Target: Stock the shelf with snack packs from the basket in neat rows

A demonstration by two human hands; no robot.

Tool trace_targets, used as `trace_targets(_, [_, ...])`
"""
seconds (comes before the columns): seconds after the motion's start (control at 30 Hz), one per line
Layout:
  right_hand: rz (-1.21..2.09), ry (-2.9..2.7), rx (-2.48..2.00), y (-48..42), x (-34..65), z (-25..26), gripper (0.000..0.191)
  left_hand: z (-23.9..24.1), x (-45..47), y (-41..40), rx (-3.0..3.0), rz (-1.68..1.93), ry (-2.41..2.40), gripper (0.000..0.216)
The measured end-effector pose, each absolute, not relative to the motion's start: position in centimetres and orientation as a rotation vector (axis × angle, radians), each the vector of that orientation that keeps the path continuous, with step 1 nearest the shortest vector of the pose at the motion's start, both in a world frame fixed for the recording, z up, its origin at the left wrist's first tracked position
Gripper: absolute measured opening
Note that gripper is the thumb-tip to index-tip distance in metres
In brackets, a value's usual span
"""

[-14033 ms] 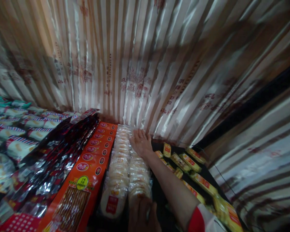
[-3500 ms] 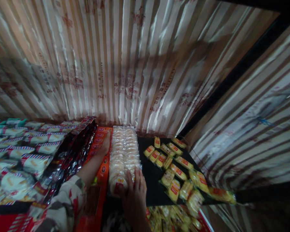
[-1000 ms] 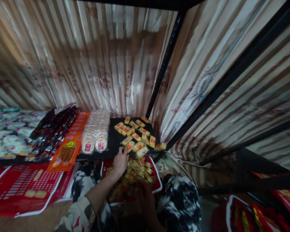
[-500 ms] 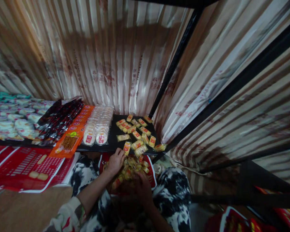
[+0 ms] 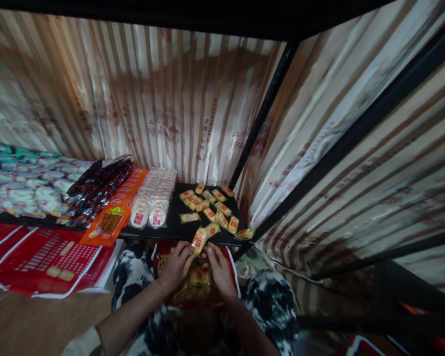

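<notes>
Over a red bag (image 5: 234,264) between my knees, both hands meet at a small yellow wrapped snack packet (image 5: 199,240) with a red label. My left hand (image 5: 175,267) pinches its left edge. The fingers of my right hand (image 5: 221,272) are closed at its lower right side; dim light blurs the exact contact. Inside the bag lie more wrapped packets (image 5: 196,278), partly hidden by my hands. Just behind, similar yellow packets (image 5: 209,214) are scattered on the black shelf (image 5: 174,231), one of them right beside the held packet.
Left along the shelf are round white crackers in clear wrap (image 5: 157,216), an orange snack pack (image 5: 109,222), dark shiny packets (image 5: 96,190) and white-and-green packets (image 5: 22,193). A red printed bag (image 5: 48,262) hangs below. Black posts (image 5: 263,116) and striped curtains (image 5: 193,99) enclose the shelf.
My right hand has come up out of the bag to the packet beside my left hand. A packet near the shelf's front edge is now raised between my hands. The view has tilted slightly upward.
</notes>
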State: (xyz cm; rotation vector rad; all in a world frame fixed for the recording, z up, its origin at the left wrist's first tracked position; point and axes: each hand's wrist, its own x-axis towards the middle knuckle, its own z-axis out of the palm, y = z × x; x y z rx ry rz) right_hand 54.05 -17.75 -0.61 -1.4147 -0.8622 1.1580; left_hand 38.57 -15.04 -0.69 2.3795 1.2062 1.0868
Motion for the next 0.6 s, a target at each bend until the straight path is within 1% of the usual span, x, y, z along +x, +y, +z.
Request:
trace_targets(0.1, [1.150, -0.889, -1.386, -16.8, 53.9, 0.3, 0.045, -0.6, 38.6, -15.2, 2.422, 1.075, 1.163, 0.015])
trace_targets(0.2, [1.188, -0.891, -1.378, -16.3, 53.6, 0.3, 0.041, -0.8, 38.5, -14.8, 2.474, 1.032, 1.114, 0.016])
trace_targets(0.3, [1.232, -0.862, -1.354, -15.7, 53.4, 0.2, 0.038, -0.9, 38.5, -13.8, 2.474, 0.999, 1.100, 0.017])
trace_targets(0.4, [1.269, -0.892, -1.335, -14.2, 53.6, 0.8, 0.032, -0.4, 38.5, -12.4, 2.432, 0.964, 1.083, 0.019])
trace_targets(0.47, [1.232, -0.941, -1.345, -12.5, 53.8, 1.4, 0.028, 0.2, 38.6, -11.2, 2.383, 0.966, 1.062, 0.022])
trace_targets(0.6, [1.062, -1.054, -1.397, -7.2, 54.2, 2.6, 0.029, 1.7, 39.0, -8.2, 2.236, 1.101, 1.163, 0.030])
